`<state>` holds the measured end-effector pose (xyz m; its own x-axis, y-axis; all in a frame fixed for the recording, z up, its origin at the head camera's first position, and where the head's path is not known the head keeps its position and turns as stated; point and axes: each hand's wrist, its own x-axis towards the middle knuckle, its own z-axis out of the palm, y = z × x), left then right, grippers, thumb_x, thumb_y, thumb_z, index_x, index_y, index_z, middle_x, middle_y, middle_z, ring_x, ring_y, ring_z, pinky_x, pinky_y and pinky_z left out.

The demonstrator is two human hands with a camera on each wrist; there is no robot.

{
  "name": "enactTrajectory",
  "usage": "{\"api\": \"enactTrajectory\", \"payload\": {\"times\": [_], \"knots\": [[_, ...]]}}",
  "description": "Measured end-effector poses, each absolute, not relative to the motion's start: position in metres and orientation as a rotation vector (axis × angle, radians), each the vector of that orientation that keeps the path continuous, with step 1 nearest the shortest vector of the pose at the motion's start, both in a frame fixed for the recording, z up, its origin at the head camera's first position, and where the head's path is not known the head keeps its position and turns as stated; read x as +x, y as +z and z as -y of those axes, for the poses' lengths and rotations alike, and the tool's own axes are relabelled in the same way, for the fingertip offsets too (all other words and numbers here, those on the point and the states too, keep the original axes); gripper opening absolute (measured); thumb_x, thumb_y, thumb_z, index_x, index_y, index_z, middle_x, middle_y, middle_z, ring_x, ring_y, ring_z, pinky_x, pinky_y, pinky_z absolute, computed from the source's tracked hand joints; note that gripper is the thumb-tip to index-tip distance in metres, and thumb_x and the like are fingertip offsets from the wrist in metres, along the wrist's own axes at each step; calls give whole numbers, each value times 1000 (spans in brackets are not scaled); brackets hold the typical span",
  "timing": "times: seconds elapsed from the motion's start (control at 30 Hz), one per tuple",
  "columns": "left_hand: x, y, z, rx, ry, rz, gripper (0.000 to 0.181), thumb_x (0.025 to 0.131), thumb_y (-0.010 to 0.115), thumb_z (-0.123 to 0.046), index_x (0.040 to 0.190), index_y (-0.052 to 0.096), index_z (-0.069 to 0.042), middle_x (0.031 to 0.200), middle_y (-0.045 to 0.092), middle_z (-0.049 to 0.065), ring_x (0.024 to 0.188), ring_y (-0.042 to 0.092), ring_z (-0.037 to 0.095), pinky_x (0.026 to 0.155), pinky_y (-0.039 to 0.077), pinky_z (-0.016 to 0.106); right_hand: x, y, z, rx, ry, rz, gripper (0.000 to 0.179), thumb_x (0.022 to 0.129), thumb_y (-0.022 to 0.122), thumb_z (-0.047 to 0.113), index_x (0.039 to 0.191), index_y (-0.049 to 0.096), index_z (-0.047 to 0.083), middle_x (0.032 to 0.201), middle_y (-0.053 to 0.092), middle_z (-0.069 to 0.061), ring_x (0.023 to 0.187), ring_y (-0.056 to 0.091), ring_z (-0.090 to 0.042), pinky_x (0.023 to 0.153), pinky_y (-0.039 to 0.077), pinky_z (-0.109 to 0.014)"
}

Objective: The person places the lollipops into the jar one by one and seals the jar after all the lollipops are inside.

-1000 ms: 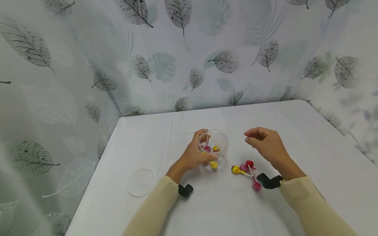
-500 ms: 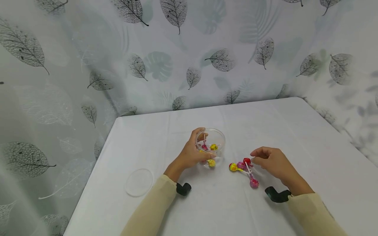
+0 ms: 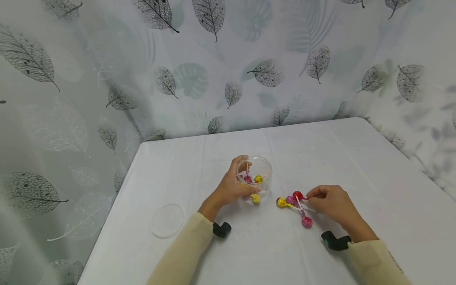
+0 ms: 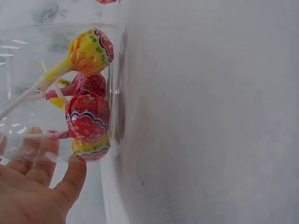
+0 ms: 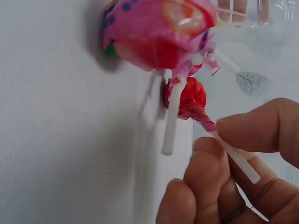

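My left hand (image 3: 228, 189) grips a clear round jar (image 3: 268, 183) around its side, its mouth tilted up. Several wrapped lollipops are inside it; the left wrist view shows a yellow one (image 4: 89, 53) and a red one (image 4: 88, 116) behind the clear wall. To the right of the jar, my right hand (image 3: 331, 204) pinches the white stick (image 5: 240, 161) of a red lollipop (image 3: 297, 194) between thumb and fingers. That lollipop's head is still down among the others: a yellow one (image 3: 281, 202), a purple-pink one (image 3: 290, 200) and a pink one (image 3: 306, 221) with crossing sticks.
A clear round lid (image 3: 152, 226) lies flat on the white-covered table (image 3: 256, 253), left of my left forearm. Leaf-printed curtains (image 3: 231, 59) hang behind the table and along its sides. Each wrist carries a black device, the right one (image 3: 335, 241) standing near the table surface.
My right hand has come down from above the table to the loose lollipops and now pinches the red one's stick. My left hand keeps its grip on the jar, almost unmoved.
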<state>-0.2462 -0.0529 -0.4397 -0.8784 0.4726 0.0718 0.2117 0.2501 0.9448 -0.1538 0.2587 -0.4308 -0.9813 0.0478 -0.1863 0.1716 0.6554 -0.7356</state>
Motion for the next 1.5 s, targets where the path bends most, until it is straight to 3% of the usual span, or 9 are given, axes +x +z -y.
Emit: {"api": "enactTrajectory", "payload": {"times": [0.37,0.57,0.8,1.0,1.3,1.5], "knots": [[-247,-442,54,646,1677,-2288,100,83,89,-23,160,26,-31,162,42,7,151,37,23,121,31,57,-160,-436,-260,306,-1340,-2753,23,98,65,20,110,77,4,107,73,-12,96,62,-27,72,50,-32],[-246,-441,53,625,1672,-2285,100,82,90,-26,160,26,-30,161,44,0,152,37,21,121,32,57,-163,-437,-256,413,-1434,-2743,29,101,64,24,115,75,1,110,72,-15,93,63,-26,70,49,-30],[-245,-441,54,634,1685,-2273,99,83,89,-26,160,27,-31,162,43,6,152,37,22,121,32,57,-166,-432,-255,438,-1528,-2754,28,101,65,24,114,74,1,97,72,-8,87,61,-22,67,50,-30],[-245,-442,55,634,1680,-2283,98,83,89,-26,159,27,-32,161,44,4,151,37,22,121,32,57,-172,-428,-251,434,-1592,-2768,27,100,65,23,114,74,2,89,71,-3,83,62,-17,66,50,-31],[-245,-443,53,617,1676,-2297,100,83,90,-25,160,27,-28,160,46,3,150,39,26,119,37,54,-174,-420,-247,433,-1619,-2799,26,101,66,23,115,74,2,89,71,-3,80,62,-14,67,52,-31],[-245,-441,54,625,1682,-2290,99,82,91,-25,158,28,-35,161,45,4,150,39,24,119,37,53,-174,-415,-245,420,-1631,-2810,27,101,66,23,116,74,2,92,72,-5,81,63,-14,69,54,-31]]}}
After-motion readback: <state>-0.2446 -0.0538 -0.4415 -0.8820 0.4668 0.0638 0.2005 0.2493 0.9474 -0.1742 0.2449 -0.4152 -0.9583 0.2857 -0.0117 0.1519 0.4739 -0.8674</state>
